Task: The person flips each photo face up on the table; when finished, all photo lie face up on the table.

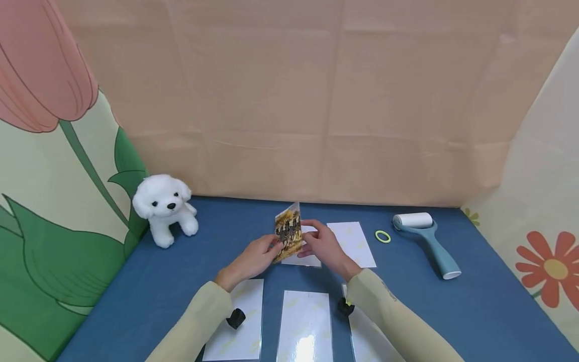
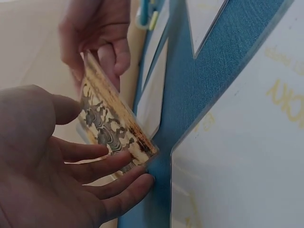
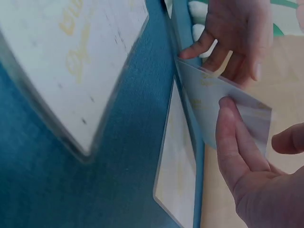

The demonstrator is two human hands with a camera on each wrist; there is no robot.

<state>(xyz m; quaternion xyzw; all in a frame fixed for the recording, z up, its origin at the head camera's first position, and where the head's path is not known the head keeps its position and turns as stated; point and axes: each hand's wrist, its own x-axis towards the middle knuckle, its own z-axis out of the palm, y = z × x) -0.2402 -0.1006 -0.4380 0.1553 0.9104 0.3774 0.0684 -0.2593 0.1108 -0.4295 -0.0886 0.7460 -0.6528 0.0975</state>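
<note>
A small photo card [image 1: 288, 229] with a zebra picture stands tilted above the table between both hands. My left hand [image 1: 253, 257] holds its lower left part, and in the left wrist view the fingers [image 2: 126, 164] overlap the picture side while the thumb lies by the edge. From the other side my right hand [image 1: 326, 246] holds the card's right edge. In the right wrist view its fingertips [image 3: 229, 105] lie against the pale back of the card [image 3: 202, 90], with yellow lettering on it.
White sheets lie on the blue table [image 1: 362, 301]: a near row including the middle sheet [image 1: 305, 322], plus more behind, one at right [image 1: 352, 244]. A white plush dog [image 1: 165, 208] sits at left. Right are a yellow-green ring [image 1: 382, 241] and a lint roller [image 1: 436, 249].
</note>
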